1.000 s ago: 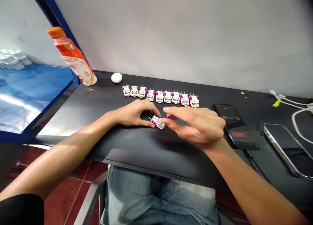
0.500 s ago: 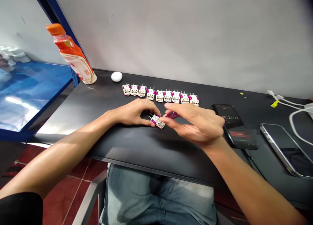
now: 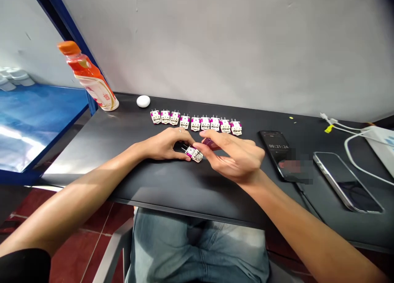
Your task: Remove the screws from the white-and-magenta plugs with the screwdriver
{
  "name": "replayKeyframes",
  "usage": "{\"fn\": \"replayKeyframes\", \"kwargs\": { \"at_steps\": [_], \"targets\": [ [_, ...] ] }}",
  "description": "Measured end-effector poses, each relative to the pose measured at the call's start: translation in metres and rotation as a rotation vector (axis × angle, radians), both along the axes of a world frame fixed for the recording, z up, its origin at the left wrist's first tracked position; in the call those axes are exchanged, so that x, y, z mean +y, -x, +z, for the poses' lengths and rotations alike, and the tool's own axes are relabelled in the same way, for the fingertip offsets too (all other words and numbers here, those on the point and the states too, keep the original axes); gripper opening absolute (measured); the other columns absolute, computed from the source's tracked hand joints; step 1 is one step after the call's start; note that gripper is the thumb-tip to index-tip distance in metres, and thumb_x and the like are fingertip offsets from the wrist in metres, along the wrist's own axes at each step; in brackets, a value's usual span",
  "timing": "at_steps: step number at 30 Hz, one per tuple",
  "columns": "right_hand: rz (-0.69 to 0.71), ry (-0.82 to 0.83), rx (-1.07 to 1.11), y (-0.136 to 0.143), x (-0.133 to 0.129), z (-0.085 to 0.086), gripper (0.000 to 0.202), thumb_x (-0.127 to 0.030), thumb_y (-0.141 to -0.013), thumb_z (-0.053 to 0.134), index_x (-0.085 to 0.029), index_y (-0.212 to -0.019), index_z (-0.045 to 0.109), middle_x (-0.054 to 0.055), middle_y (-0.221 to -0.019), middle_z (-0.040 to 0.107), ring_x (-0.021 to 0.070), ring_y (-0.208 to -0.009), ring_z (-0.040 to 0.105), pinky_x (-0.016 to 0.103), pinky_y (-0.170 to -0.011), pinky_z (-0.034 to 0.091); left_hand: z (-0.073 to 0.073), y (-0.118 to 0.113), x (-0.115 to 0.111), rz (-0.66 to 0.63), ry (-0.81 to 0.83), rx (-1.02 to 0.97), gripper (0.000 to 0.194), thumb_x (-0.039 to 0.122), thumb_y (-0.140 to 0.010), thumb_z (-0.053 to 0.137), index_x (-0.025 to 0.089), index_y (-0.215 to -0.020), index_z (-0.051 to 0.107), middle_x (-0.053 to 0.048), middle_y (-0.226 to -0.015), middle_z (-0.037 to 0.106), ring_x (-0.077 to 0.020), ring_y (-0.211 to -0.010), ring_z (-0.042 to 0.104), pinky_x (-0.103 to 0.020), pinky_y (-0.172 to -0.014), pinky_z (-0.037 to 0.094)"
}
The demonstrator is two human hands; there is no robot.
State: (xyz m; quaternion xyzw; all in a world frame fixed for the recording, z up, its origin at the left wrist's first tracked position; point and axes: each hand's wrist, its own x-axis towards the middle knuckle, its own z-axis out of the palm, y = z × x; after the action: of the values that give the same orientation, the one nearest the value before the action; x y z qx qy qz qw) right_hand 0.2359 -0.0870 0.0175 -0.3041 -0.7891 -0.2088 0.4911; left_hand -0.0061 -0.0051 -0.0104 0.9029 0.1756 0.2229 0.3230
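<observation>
My left hand (image 3: 168,143) rests on the black table, thumb and fingers closed on a small white-and-purple plug insert (image 3: 193,153). Its metal pins point left, toward the palm. My right hand (image 3: 237,154) is closed around the purple handle of a small screwdriver (image 3: 211,143). A thin shaft seems to reach the right end of the insert, but its tip is too small to make out. Behind both hands stands a row of several similar plug inserts (image 3: 195,123), pins upward.
An orange-capped bottle (image 3: 92,82) and a white rounded case (image 3: 143,101) stand at the back left. To the right lie a phone showing a timer (image 3: 273,145), a second phone (image 3: 347,184) and white cables (image 3: 346,145). The table's front edge (image 3: 197,214) runs above my lap.
The view has shifted slightly, so the scene sits further left. Both hands keep their grips, and more of the insert's right end shows beside my right thumb.
</observation>
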Motion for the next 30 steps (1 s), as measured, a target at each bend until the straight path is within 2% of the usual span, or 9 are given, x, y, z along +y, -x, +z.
{"fn": "replayKeyframes", "kwargs": {
  "at_steps": [4, 9, 11, 14, 17, 19, 21, 25, 30],
  "targets": [
    [-0.014, 0.106, 0.066, -0.001, -0.002, -0.005, 0.013, -0.027, -0.109, 0.083, -0.026, -0.121, 0.078, -0.004, -0.09, 0.09, 0.0133, -0.059, 0.081, 0.023, -0.059, 0.065, -0.004, 0.001, 0.002, 0.01, -0.045, -0.072, 0.034, 0.042, -0.094, 0.099, 0.022, -0.119, 0.089, -0.01, -0.108, 0.085, -0.0264, -0.106, 0.076, -0.035, -0.098, 0.06],
    [0.189, 0.503, 0.267, -0.014, -0.017, -0.006, 0.022, -0.029, -0.123, 0.051, -0.027, -0.14, 0.065, 0.0, -0.107, 0.084, 0.014, -0.085, 0.088, 0.027, -0.076, 0.073, -0.003, -0.003, -0.001, 0.055, 0.006, -0.002, 0.041, 0.05, -0.097, 0.095, 0.024, -0.128, 0.086, -0.008, -0.114, 0.086, -0.0239, -0.103, 0.077, -0.034, -0.094, 0.06],
    [0.162, 0.644, 0.197, -0.018, -0.025, -0.004, 0.028, -0.028, -0.123, 0.041, -0.026, -0.14, 0.064, 0.001, -0.106, 0.08, 0.015, -0.082, 0.083, 0.032, -0.079, 0.071, -0.002, -0.004, -0.002, 0.054, 0.025, 0.003, 0.048, 0.054, -0.101, 0.091, 0.025, -0.138, 0.082, -0.008, -0.123, 0.086, -0.024, -0.107, 0.078, -0.034, -0.097, 0.061],
    [-0.084, 0.853, -0.057, -0.014, -0.031, 0.001, 0.033, -0.027, -0.12, 0.036, -0.025, -0.132, 0.068, 0.005, -0.115, 0.08, 0.0185, -0.074, 0.073, 0.037, -0.073, 0.06, 0.0, -0.001, 0.003, 0.099, -0.012, 0.009, 0.06, 0.062, -0.099, 0.09, 0.023, -0.143, 0.079, -0.01, -0.126, 0.086, -0.0248, -0.107, 0.079, -0.036, -0.098, 0.064],
    [-0.369, 1.085, -0.234, 0.002, -0.03, 0.002, 0.035, -0.045, -0.121, 0.044, -0.027, -0.143, 0.064, 0.01, -0.141, 0.076, 0.0249, -0.086, 0.076, 0.04, -0.076, 0.055, 0.002, 0.004, 0.012, 0.173, -0.079, -0.016, 0.056, 0.065, -0.105, 0.08, 0.021, -0.14, 0.08, -0.012, -0.128, 0.085, -0.0254, -0.107, 0.078, -0.039, -0.1, 0.064],
    [-0.432, 1.165, -0.327, 0.012, -0.029, 0.002, 0.041, -0.056, -0.117, 0.053, -0.027, -0.143, 0.064, 0.011, -0.143, 0.075, 0.0293, -0.094, 0.079, 0.04, -0.08, 0.054, 0.003, 0.008, 0.017, 0.235, -0.087, -0.03, 0.049, 0.063, -0.111, 0.07, 0.02, -0.131, 0.082, -0.01, -0.117, 0.086, -0.0234, -0.099, 0.077, -0.036, -0.094, 0.063],
    [-0.447, 1.191, -0.36, 0.014, -0.028, 0.003, 0.035, -0.054, -0.116, 0.055, -0.026, -0.133, 0.068, 0.01, -0.137, 0.077, 0.0305, -0.095, 0.08, 0.04, -0.081, 0.053, 0.003, 0.011, 0.019, 0.289, -0.094, -0.03, 0.046, 0.06, -0.113, 0.064, 0.019, -0.116, 0.084, -0.008, -0.102, 0.085, -0.0208, -0.088, 0.074, -0.033, -0.086, 0.06],
    [-0.624, 1.183, -0.273, -0.015, -0.016, 0.016, 0.035, -0.053, -0.115, 0.054, -0.025, -0.134, 0.066, 0.014, -0.141, 0.078, 0.0366, -0.108, 0.081, 0.044, -0.088, 0.056, 0.001, 0.012, 0.021, 0.309, -0.128, -0.009, 0.047, 0.055, -0.113, 0.061, 0.018, -0.09, 0.08, -0.002, -0.076, 0.077, -0.0165, -0.07, 0.065, -0.029, -0.072, 0.051],
    [-0.967, 1.173, -0.123, -0.075, 0.02, 0.026, 0.042, -0.043, -0.116, 0.048, -0.014, -0.14, 0.067, 0.027, -0.149, 0.073, 0.0459, -0.127, 0.078, 0.051, -0.099, 0.059, 0.001, 0.012, 0.02, 0.288, -0.123, -0.038, 0.052, 0.056, -0.117, 0.055, 0.02, -0.093, 0.084, -0.003, -0.078, 0.079, -0.0179, -0.076, 0.071, -0.028, -0.075, 0.053]
  ]
}}
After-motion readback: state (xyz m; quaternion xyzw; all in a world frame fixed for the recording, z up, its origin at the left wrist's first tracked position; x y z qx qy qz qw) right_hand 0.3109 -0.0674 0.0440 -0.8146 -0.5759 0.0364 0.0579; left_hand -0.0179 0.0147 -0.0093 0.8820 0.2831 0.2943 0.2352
